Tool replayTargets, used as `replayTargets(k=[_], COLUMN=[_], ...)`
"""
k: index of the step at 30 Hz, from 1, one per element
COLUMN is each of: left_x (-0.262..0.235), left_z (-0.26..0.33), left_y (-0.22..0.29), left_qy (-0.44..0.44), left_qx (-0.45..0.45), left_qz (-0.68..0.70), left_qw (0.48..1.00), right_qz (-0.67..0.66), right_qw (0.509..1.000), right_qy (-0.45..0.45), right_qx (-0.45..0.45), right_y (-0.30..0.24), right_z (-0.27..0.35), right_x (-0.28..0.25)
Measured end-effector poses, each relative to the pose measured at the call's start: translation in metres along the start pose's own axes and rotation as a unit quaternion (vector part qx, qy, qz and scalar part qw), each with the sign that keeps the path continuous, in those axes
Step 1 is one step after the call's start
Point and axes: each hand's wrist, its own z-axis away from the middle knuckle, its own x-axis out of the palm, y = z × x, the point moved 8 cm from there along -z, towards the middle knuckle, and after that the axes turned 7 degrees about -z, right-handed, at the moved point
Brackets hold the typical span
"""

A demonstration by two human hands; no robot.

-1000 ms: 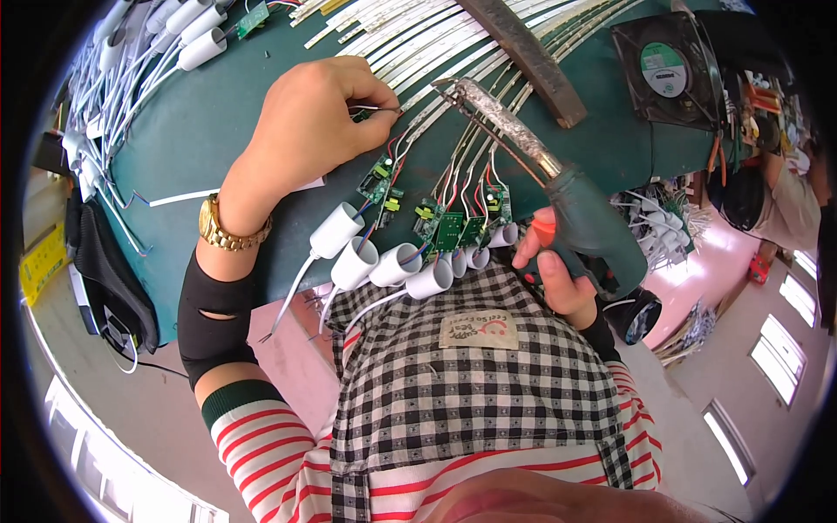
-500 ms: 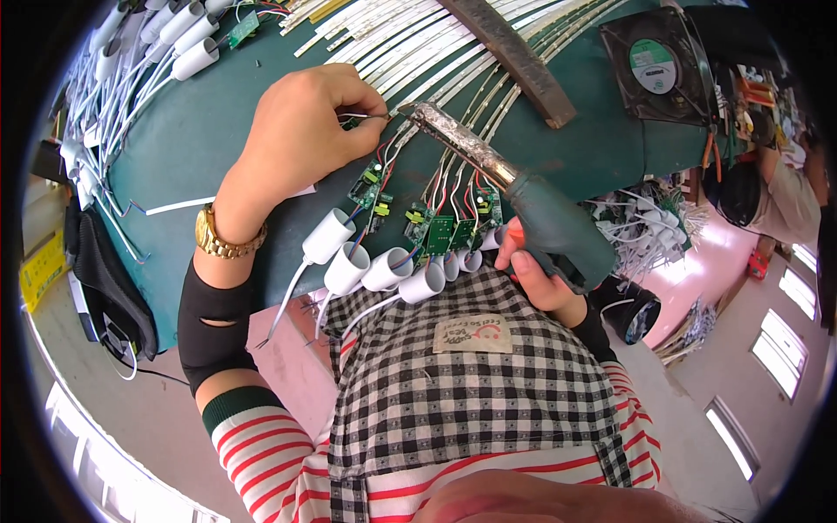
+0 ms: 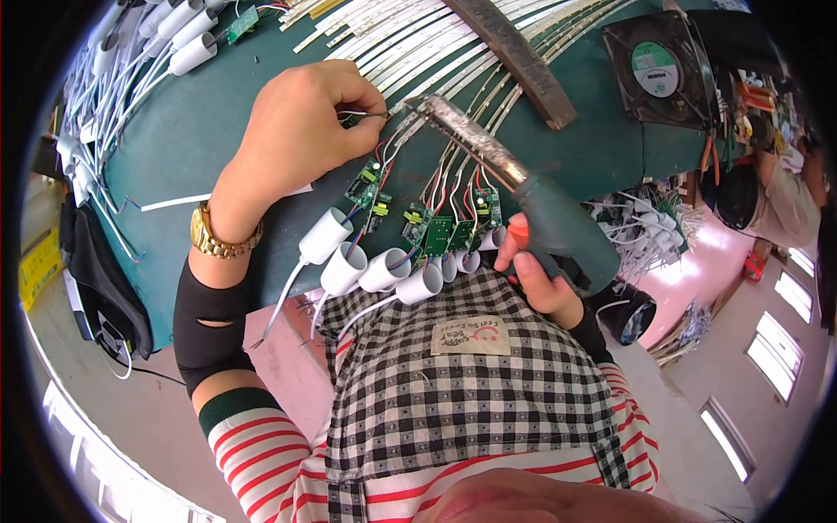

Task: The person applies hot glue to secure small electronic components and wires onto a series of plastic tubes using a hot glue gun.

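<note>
My left hand [image 3: 309,118] is closed, thumb and forefinger pinching a thin wire [image 3: 373,114] at the end of the white LED strips [image 3: 384,57]. A small green board piece [image 3: 350,121] shows partly under its fingers. My right hand [image 3: 545,283] grips a dark green gun-shaped soldering iron [image 3: 567,231]; its metal barrel [image 3: 466,131] points up-left, the tip close to the left fingertips. Whether tip and wire touch cannot be made out. Below, green circuit boards [image 3: 438,235] with red, white and black wires join the strips to white plastic caps [image 3: 343,268] with cables.
A dark metal bar [image 3: 514,61] lies across the strips. At the back right stands a black fan [image 3: 654,70]. Piles of white capped cables lie at far left [image 3: 187,52] and right [image 3: 641,218]. Another person [image 3: 776,200] is at the right edge.
The soldering iron's tip has shifted slightly right, away from the left fingertips. My left hand keeps its pinch, and the boards and caps stay much as they were.
</note>
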Motion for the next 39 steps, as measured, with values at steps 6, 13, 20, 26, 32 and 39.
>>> replayTargets(k=[6, 13, 20, 26, 32, 39], left_x=[0.000, 0.000, -0.001, -0.001, -0.002, -0.002], left_z=[0.000, 0.000, 0.000, 0.000, -0.001, -0.001], left_y=[0.000, 0.001, -0.001, 0.001, 0.001, 0.001], left_qy=[-0.003, 0.003, 0.011, 0.004, 0.009, 0.014], left_qx=[-0.004, 0.002, -0.009, -0.006, -0.009, -0.009], left_qz=[-0.003, -0.001, 0.008, 0.006, -0.001, -0.004], left_qw=[1.000, 1.000, 1.000, 1.000, 1.000, 1.000], right_qz=[-0.033, -0.029, -0.080, -0.074, -0.061, -0.056], right_qw=[0.998, 0.999, 0.993, 0.994, 0.995, 0.996], right_qy=[0.047, 0.030, 0.080, 0.079, 0.070, 0.063], right_qx=[0.015, 0.015, 0.044, 0.035, 0.026, 0.017], right_y=[-0.005, -0.004, -0.002, -0.003, -0.004, -0.005], right_z=[-0.002, 0.000, 0.008, 0.009, 0.008, 0.008], right_x=[-0.006, -0.003, -0.012, -0.011, -0.012, -0.013])
